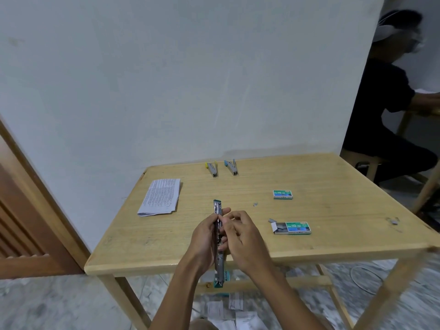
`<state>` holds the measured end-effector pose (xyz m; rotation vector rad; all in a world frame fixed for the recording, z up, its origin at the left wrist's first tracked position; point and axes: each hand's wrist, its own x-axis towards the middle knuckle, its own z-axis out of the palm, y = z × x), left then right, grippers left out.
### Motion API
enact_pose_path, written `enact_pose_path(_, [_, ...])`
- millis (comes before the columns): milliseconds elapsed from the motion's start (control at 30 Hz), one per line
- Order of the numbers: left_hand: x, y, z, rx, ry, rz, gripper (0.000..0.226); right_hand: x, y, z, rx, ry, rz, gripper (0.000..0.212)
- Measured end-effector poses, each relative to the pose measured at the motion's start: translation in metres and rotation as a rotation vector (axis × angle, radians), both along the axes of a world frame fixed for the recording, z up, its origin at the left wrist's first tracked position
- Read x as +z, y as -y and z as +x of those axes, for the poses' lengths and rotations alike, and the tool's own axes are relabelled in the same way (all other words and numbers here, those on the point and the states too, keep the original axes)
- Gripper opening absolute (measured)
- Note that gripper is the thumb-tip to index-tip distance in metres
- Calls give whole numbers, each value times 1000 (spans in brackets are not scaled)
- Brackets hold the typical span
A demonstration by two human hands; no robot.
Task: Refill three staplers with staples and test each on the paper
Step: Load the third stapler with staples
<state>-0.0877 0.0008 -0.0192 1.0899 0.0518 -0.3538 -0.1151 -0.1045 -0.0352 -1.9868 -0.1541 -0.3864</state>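
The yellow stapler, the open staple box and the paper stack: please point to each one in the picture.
yellow stapler (212, 169): head view, middle of its metal body.
open staple box (297, 227): head view, on the green printed sleeve.
paper stack (160, 196): head view, centre of the top printed sheet.

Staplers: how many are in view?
3. A yellow stapler and a blue stapler lie far back on the table; the left hand and right hand hold a green stapler.
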Motion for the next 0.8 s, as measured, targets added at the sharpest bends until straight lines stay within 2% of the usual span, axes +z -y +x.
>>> enact_pose_path(33, [1,1,0,-2,1,9,35,3,-1,-2,4,-25,45,46])
enact_pose_path(100, [3,1,-1,-36,25,85,35,12,-4,-3,-20,-125,277,43])
enact_pose_path(167, [6,3,-2,-89,72,233,43,22,-6,-1,-75,-259,593,35])
enact_pose_path(300, [22,5,-5,-78,277,526,36,37,-4,12,-30,-504,1252,41])
enact_pose_path(367, [30,4,-4,-70,431,744,33,38,-5,16,-27,-585,1400,41])
enact_pose_path(433, [36,4,-1,-107,610,1054,30,38,-8,20,-31,-651,1504,39])
enact_pose_path(500, [44,7,2,-158,707,1293,32,39,-10,20,-50,-708,1587,38])
enact_pose_path(533, [48,9,3,-174,724,1351,32,40,-11,19,-54,-721,1608,39])
enact_pose_path(633, [52,13,2,-169,781,1363,30,41,-9,12,-71,-713,1646,38])
enact_pose_path(800, [51,8,5,-79,701,1101,30,38,-3,14,-110,-599,1745,26])
